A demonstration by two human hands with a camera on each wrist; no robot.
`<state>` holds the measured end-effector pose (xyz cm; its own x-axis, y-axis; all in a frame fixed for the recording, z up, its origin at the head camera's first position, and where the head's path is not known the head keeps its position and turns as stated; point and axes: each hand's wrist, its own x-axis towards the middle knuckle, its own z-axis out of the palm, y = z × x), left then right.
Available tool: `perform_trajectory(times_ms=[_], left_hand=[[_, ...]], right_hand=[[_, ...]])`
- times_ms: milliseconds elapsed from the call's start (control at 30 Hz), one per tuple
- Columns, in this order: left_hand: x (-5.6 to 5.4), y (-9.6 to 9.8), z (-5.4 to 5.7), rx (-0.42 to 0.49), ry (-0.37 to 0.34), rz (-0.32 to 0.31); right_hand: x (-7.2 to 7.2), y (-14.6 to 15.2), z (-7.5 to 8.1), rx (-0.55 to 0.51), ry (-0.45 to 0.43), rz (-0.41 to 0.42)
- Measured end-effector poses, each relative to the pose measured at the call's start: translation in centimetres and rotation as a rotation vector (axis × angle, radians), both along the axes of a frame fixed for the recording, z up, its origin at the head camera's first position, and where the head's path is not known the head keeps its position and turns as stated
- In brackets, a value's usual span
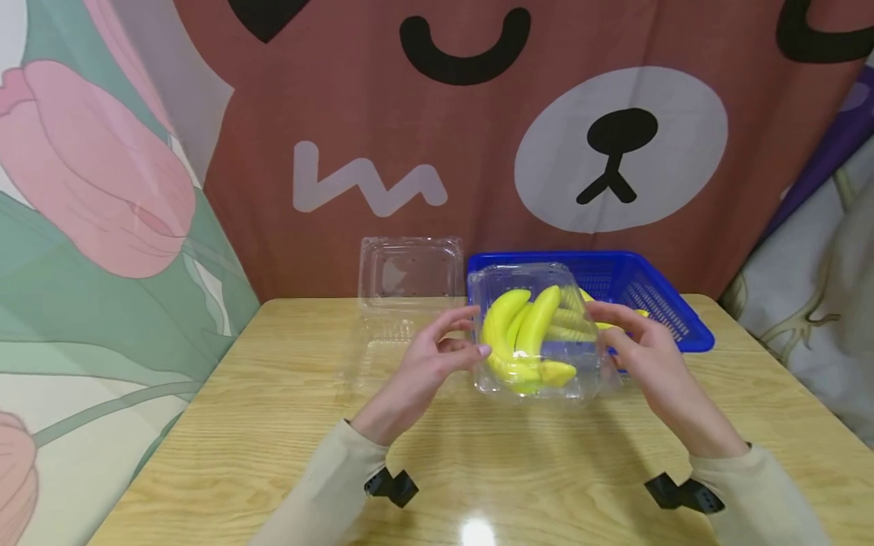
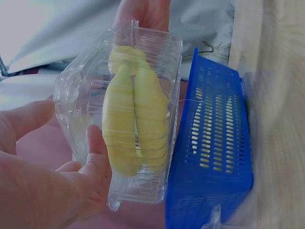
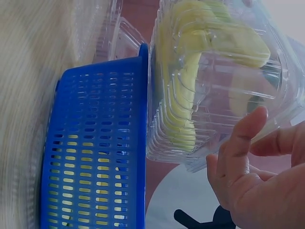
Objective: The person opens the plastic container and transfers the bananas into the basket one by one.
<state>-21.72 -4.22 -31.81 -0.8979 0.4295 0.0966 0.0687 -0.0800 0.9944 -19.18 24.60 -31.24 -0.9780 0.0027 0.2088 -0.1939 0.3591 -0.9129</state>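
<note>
Both hands hold a closed clear plastic clamshell box (image 1: 587,379) up off the table, tilted towards me. Inside lies a bunch of yellow bananas (image 1: 542,318), seen through the ribbed plastic in both wrist views. The left hand (image 1: 433,356) grips the box's left side, with thumb and fingers bent at its edge. On the opposite side the right hand (image 1: 642,353) holds the box with bent fingers. In the left wrist view the right hand (image 2: 145,14) shows at the box's far end, its fingertips hidden.
Behind the box a blue plastic basket (image 1: 683,318) stands on the wooden table (image 1: 273,425), with more yellow bananas (image 1: 642,312) inside. Left of it an empty clear clamshell box (image 1: 410,273) stands with its lid raised. A printed curtain (image 1: 375,91) hangs behind the table.
</note>
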Motion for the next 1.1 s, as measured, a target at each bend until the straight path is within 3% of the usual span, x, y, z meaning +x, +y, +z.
perform_trajectory(times_ms=[233, 567, 800, 1100], left_hand=[[1.1, -0.3, -0.2, 0.03, -0.022, -0.043], [3.1, -0.8, -0.1, -0.002, -0.012, -0.075], [4.2, -1.0, -0.4, -0.013, -0.018, -0.115], [5.7, -0.6, -0.7, -0.045, 0.015, -0.135]], right_hand=[[0.8, -0.4, 0.0, -0.021, 0.02, 0.021], [2.3, 0.0, 0.0, 0.0, 0.011, 0.1], [3.0, 0.7, -0.2, 0.063, -0.041, 0.13], [4.1, 1.6, -1.0, 0.042, -0.033, 0.192]])
